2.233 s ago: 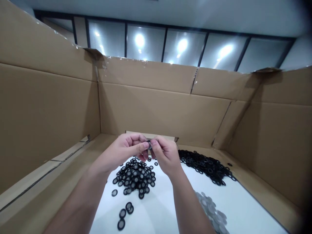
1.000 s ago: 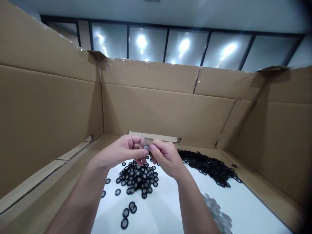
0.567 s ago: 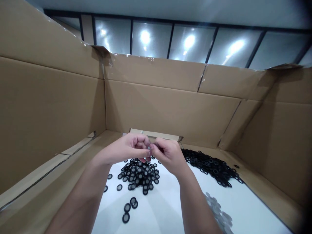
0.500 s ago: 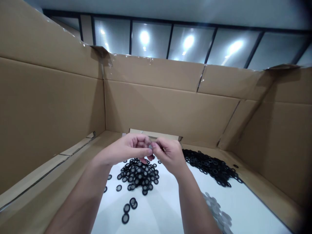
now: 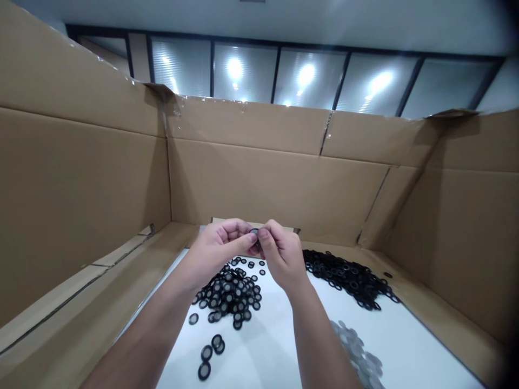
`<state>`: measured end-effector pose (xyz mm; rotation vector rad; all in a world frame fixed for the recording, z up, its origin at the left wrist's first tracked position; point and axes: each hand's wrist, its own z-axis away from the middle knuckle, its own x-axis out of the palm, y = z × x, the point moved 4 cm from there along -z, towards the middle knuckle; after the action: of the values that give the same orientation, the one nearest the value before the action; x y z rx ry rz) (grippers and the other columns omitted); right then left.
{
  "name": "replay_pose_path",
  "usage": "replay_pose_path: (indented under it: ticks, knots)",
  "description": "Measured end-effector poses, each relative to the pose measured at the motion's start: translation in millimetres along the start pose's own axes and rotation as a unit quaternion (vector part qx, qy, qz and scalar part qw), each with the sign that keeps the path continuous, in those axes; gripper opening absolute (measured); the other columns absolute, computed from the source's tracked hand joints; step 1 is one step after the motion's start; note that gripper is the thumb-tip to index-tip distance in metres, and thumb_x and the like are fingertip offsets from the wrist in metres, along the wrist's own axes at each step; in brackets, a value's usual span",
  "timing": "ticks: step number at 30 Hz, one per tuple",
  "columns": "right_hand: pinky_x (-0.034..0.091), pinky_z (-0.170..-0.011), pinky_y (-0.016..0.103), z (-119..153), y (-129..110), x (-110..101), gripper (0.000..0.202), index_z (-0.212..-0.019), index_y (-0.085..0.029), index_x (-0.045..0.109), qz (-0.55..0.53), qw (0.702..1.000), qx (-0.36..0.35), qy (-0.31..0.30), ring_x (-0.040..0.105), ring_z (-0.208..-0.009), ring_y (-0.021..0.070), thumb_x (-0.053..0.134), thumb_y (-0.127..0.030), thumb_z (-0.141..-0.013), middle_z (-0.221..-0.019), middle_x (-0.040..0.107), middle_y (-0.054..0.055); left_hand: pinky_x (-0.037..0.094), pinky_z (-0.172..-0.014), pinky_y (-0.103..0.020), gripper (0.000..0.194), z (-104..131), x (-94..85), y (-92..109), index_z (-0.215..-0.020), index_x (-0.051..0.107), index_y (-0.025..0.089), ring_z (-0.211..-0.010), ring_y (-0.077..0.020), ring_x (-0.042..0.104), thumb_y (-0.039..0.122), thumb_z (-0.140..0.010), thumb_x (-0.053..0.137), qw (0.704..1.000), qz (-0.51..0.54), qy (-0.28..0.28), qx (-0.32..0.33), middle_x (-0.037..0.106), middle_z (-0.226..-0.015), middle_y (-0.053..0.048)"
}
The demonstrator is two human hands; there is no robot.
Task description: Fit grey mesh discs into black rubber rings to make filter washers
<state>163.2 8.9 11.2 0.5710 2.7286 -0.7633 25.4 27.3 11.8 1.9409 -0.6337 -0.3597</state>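
Between my fingertips is a small black ring with a grey disc in its middle [image 5: 254, 231], partly hidden by the thumbs. My left hand [image 5: 224, 244] pinches its left side, fingers curled. My right hand [image 5: 283, 253] grips the opposite side with thumb and forefinger. Below the left hand lies a heap of black rings with grey discs in them [image 5: 229, 292]. Right of the right hand spreads a pile of plain black rings [image 5: 352, 280]. Loose grey discs [image 5: 357, 348] lie beside the right forearm.
A white board [image 5: 271, 335] covers the floor of a large cardboard box [image 5: 259, 183], whose walls rise at the left, back and right. Several filled rings [image 5: 206, 353] lie apart near the front. One stray black ring [image 5: 388, 275] sits near the right wall.
My hands have drawn closer together, and the right thumb now presses against the ring. A black rim with a grey centre shows between the fingers. The view has shifted slightly.
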Motion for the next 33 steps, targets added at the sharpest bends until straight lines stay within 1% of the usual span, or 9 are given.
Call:
replay_pose_path:
  ticks: [4,9,14,16,21,24,27,31,33]
  knots:
    - [0.037,-0.054,0.022,-1,1,-4,0.036,-0.067,-0.020,0.048,-0.015,0.998,0.003,-0.068,0.050,-0.053,0.0094,0.043,-0.033,-0.101,-0.058,0.055,-0.003,0.054,-0.080,-0.026,0.019,3,-4.9,4,-0.091,0.069,0.013,-0.083,-0.0148,0.067,0.031,-0.090,0.067,0.996,-0.074,-0.030,-0.027,0.070,-0.085,-0.005]
    - [0.037,-0.054,0.022,0,4,-5,0.037,-0.066,-0.020,0.054,0.014,0.996,-0.004,-0.091,0.049,-0.054,0.0096,0.045,-0.034,-0.100,-0.058,0.055,-0.003,0.054,-0.082,-0.030,0.022,8,-10.1,7,-0.090,0.068,0.014,-0.092,-0.0200,0.070,0.035,-0.090,0.065,0.987,-0.145,-0.040,-0.055,0.074,-0.092,-0.008]
    - [0.034,-0.054,0.023,1,5,5,0.035,-0.067,-0.019,0.056,0.060,0.992,-0.012,-0.111,0.048,-0.054,0.0094,0.048,-0.031,-0.098,-0.060,0.058,-0.002,0.054,-0.077,-0.028,0.021,11,-20.1,8,-0.088,0.067,0.016,-0.086,-0.0186,0.070,0.036,-0.090,0.065,0.978,-0.190,-0.053,-0.074,0.074,-0.086,-0.005]
    - [0.034,-0.052,0.024,2,3,9,0.033,-0.067,-0.020,0.054,0.061,0.996,-0.019,-0.067,0.046,-0.052,0.0095,0.049,-0.031,-0.097,-0.059,0.056,-0.002,0.054,-0.080,-0.029,0.020,10,-18.3,9,-0.093,0.068,0.015,-0.086,-0.0176,0.068,0.034,-0.090,0.065,0.985,-0.147,-0.061,-0.066,0.073,-0.088,-0.006]
    - [0.036,-0.052,0.026,12,0,14,0.031,-0.070,-0.022,0.051,0.032,0.988,0.008,0.152,0.046,-0.051,0.0118,0.045,-0.032,-0.099,-0.057,0.053,-0.002,0.056,-0.076,-0.029,0.022,3,2.0,4,-0.103,0.067,0.014,-0.082,-0.0155,0.066,0.032,-0.090,0.066,1.000,0.004,-0.024,-0.013,0.070,-0.095,-0.007]
    - [0.035,-0.049,0.026,14,-1,16,0.033,-0.071,-0.023,0.050,0.004,0.981,0.036,0.189,0.045,-0.049,0.0124,0.042,-0.036,-0.101,-0.055,0.051,-0.002,0.055,-0.066,-0.025,0.023,0,10.2,-2,-0.095,0.066,0.013,-0.072,-0.0131,0.063,0.035,-0.088,0.068,0.999,0.040,0.025,0.008,0.067,-0.083,-0.004]
    - [0.036,-0.048,0.025,9,-2,13,0.037,-0.069,-0.023,0.047,-0.014,0.990,0.037,0.138,0.045,-0.048,0.0121,0.040,-0.039,-0.101,-0.054,0.050,-0.002,0.053,-0.062,-0.023,0.023,-2,9.9,-3,-0.087,0.065,0.013,-0.067,-0.0116,0.061,0.036,-0.087,0.070,0.999,0.033,0.028,0.019,0.063,-0.074,-0.001]
    - [0.038,-0.052,0.024,0,-2,5,0.040,-0.066,-0.021,0.048,-0.035,0.999,0.022,0.001,0.047,-0.050,0.0107,0.042,-0.040,-0.101,-0.055,0.051,-0.002,0.052,-0.063,-0.022,0.018,-1,-0.2,4,-0.087,0.065,0.014,-0.068,-0.0105,0.060,0.032,-0.090,0.066,0.999,-0.025,0.009,0.023,0.062,-0.074,0.000]
    - [0.037,-0.052,0.023,-1,-1,3,0.041,-0.065,-0.021,0.049,-0.057,0.997,0.022,-0.045,0.046,-0.050,0.0101,0.042,-0.039,-0.101,-0.054,0.049,-0.003,0.051,-0.065,-0.022,0.017,0,-4.6,6,-0.087,0.065,0.014,-0.069,-0.0100,0.060,0.031,-0.091,0.066,0.998,-0.054,-0.007,0.016,0.062,-0.074,0.000]
